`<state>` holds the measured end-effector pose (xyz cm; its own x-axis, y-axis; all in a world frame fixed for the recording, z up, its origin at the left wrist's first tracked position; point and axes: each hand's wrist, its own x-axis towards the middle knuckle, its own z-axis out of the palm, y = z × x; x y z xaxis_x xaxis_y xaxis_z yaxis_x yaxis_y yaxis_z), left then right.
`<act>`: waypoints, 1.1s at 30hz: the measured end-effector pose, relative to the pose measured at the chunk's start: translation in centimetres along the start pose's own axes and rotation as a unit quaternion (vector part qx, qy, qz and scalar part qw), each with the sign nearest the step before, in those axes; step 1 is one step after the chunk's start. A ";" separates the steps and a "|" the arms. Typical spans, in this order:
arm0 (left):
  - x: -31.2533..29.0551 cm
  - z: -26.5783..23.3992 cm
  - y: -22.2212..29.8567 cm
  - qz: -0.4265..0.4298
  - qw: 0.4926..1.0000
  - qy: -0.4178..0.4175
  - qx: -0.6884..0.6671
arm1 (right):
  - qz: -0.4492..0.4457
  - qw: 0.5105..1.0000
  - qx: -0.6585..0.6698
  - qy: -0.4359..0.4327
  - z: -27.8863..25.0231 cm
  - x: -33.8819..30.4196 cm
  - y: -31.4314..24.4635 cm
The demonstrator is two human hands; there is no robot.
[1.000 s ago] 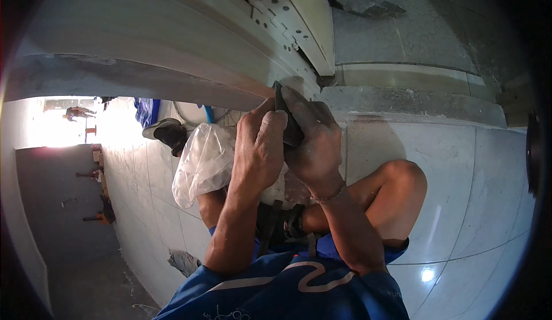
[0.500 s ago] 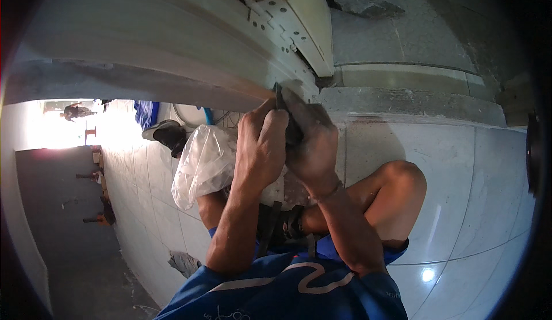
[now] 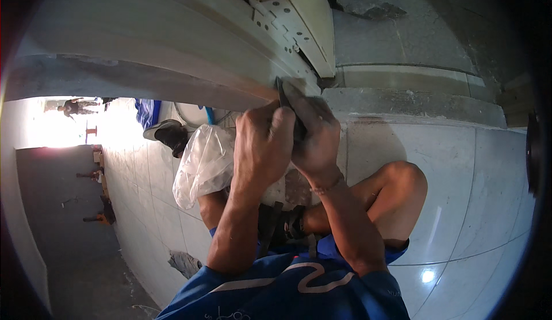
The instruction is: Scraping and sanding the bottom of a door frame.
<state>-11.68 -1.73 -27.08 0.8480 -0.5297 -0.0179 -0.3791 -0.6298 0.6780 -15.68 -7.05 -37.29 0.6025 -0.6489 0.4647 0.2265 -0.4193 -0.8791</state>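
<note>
Both of my hands are closed together on a thin, dark, flat piece (image 3: 299, 130), and its narrow edge sticks up between them. My left hand (image 3: 261, 139) grips it from the left, thumb pressed along its side. On the right side, my right hand (image 3: 316, 136) holds it with the fingers reaching forward over it. The far tip of the piece lies against the lower end of a pale door frame (image 3: 230, 47), or very close to it. My fingers hide most of the piece, so I cannot tell its exact kind.
A metal hinge (image 3: 280, 26) joins the frame to a cream door (image 3: 310, 18). A rough sill (image 3: 414, 106) runs right from my hands. Beside my left forearm lies a clear plastic bag (image 3: 204, 165). A grey cloth (image 3: 184, 263) lies on the tiles. Another person (image 3: 77, 108) is far left.
Both hands and the dark piece have shifted slightly, the right hand a little to the right. Their grip stays the same.
</note>
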 end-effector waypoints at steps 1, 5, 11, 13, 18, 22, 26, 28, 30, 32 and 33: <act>-0.2 -0.1 -0.2 0.002 1.000 0.000 0.000 | -0.001 1.000 0.016 0.001 0.2 -0.1 0.2; -0.7 0.3 -0.6 -0.013 0.999 -0.013 -0.027 | -0.015 1.000 0.001 0.008 0.4 -0.4 0.5; -1.0 -0.1 -0.8 -0.042 0.998 -0.024 -0.040 | -0.031 0.999 -0.014 0.026 0.3 -0.6 0.2; -0.4 0.6 -0.7 -0.005 0.999 -0.010 -0.042 | 0.001 1.000 0.002 0.020 0.1 0.3 0.4; -1.0 0.7 -2.5 -0.051 0.996 -0.074 -0.026 | 0.065 0.998 -0.001 0.000 -0.5 -1.3 0.1; -2.6 1.1 -3.3 -0.092 0.978 -0.093 -0.160 | 0.222 0.967 0.125 0.014 0.2 -3.2 2.1; -3.1 1.4 -5.9 -0.098 0.964 -0.111 -0.219 | 0.233 0.944 0.225 0.062 1.1 -3.1 2.8; -3.1 1.5 -6.6 -0.095 0.962 -0.108 -0.233 | 0.187 0.957 0.209 0.082 1.3 -3.1 2.9; -3.0 1.8 -7.1 -0.090 0.955 -0.090 -0.268 | 0.173 0.967 0.170 0.070 1.4 -3.1 2.3; -2.9 2.1 -7.2 -0.081 0.956 -0.079 -0.271 | 0.160 0.977 0.130 0.059 1.1 -3.0 1.4; -2.9 2.1 -7.4 -0.072 0.957 -0.067 -0.273 | 0.167 0.976 0.130 0.043 0.9 -2.9 0.9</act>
<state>-12.08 3.23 -33.56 0.8077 -0.5514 -0.2089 0.0183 -0.3307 0.9436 -16.49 -4.98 -39.56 0.6129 -0.7769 0.1444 0.2220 -0.0062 -0.9750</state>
